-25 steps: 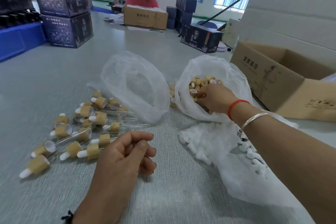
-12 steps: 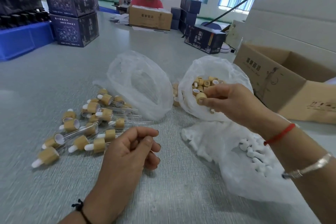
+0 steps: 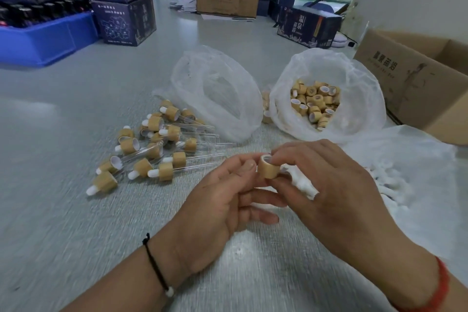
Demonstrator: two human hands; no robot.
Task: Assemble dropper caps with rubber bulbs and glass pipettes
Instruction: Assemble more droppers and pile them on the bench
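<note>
Pinching bamboo cap (image 3: 268, 167), right hand (image 3: 329, 185), left hand (image 3: 222, 200) fingers touching

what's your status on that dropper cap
Left hand and right hand both pinch one bamboo cap. No bulb or pipette fitted yet. Nothing in the way.

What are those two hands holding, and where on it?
One bamboo-coloured cap, pinched by its side wall between the fingertips of the left hand and the right hand. Its open end faces up.
</note>
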